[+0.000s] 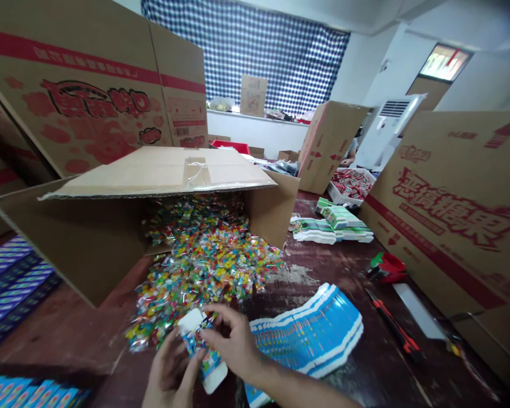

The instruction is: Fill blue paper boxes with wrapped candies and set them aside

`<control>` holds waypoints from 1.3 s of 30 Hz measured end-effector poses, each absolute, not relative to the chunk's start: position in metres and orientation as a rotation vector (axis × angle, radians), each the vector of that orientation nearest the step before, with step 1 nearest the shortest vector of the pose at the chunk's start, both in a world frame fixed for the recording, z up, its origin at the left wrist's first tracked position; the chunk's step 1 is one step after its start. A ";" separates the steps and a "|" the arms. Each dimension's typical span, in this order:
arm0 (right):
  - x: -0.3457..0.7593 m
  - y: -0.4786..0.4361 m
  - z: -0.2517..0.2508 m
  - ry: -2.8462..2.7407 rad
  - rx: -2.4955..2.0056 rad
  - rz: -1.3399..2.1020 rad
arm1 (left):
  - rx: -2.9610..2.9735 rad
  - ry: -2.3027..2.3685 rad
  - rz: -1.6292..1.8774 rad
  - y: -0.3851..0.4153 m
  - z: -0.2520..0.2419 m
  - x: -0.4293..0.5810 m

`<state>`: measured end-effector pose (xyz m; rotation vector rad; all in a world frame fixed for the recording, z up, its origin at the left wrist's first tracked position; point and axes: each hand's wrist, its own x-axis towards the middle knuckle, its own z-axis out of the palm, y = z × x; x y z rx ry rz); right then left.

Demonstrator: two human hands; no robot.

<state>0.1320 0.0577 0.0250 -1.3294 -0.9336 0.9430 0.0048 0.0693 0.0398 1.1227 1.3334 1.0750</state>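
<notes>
**Operator:** Hands, status?
**Observer:** Your left hand point(170, 371) cups a small carton point(204, 354) from below and the left, fingers wrapped on it. Your right hand point(233, 340) grips the same carton from the right, fingertips curled at its upper end. Both are grasping, neither is loose.

**Operator:** Where's the carton?
**Observer:** You hold it low and tilted over the near edge of the table point(348, 272). Its white flap end points toward the candy pile point(204, 260). The face has blue print with bright figures. I cannot tell if it is filled.

**Operator:** Around me?
**Observer:** The pile is wrapped sweets in many colours. It spills from a big cardboard box point(102, 238) lying on its side, mouth toward you, tape on its upper side. The pile's near edge lies just beyond your fingers. Right of your right wrist is a fanned stack of flat blue cartons point(314, 334). I can't tell whether it touches your forearm or just misses it. Further right, an orange-handled cutter point(393, 328) lies on the dark wood, with a red-and-green tool point(386, 266) behind it. Beyond those are stacked green-and-white flat packs point(335, 224). A printed shipping carton point(450, 215) stands at your far right.
</notes>
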 end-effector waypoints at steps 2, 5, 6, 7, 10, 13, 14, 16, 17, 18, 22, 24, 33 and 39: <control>0.132 0.058 0.024 -0.942 -1.314 0.950 | 1.154 1.319 1.021 0.068 0.042 0.002; 0.134 0.055 0.025 -0.996 -1.334 0.887 | 1.173 1.257 0.907 0.073 0.040 -0.004; 0.135 0.054 0.026 -1.025 -1.348 0.857 | 1.167 1.219 0.873 0.075 0.039 -0.005; 0.137 0.053 0.027 -1.060 -1.361 0.826 | 1.154 1.177 0.841 0.078 0.037 -0.007; 0.142 0.051 0.030 -1.172 -1.382 0.741 | 1.088 1.076 0.766 0.083 0.034 -0.010; 0.145 0.053 0.028 -1.230 -1.334 0.712 | 1.059 1.065 0.740 0.084 0.032 -0.010; 0.146 0.054 0.027 -1.221 -1.313 0.731 | 1.064 1.073 0.753 0.084 0.032 -0.009; 0.145 0.056 0.023 -1.162 -1.288 0.797 | 1.079 1.101 0.798 0.084 0.031 -0.008; 0.144 0.057 0.021 -1.126 -1.283 0.827 | 1.079 1.124 0.829 0.085 0.031 -0.007; 0.144 0.058 0.021 -1.098 -1.274 0.850 | 1.070 1.151 0.860 0.085 0.030 -0.007; 0.145 0.061 0.030 -1.154 -1.181 0.873 | 0.996 1.214 0.906 0.085 0.028 -0.008; 0.146 0.062 0.037 -1.194 -1.148 0.908 | 0.990 1.197 0.872 0.085 0.027 -0.009; 0.148 0.073 0.031 -0.997 -1.285 1.213 | 1.192 1.198 0.794 0.088 0.024 -0.016; 0.161 0.085 0.021 -1.050 -1.310 1.315 | 1.269 1.150 0.774 0.088 0.036 -0.016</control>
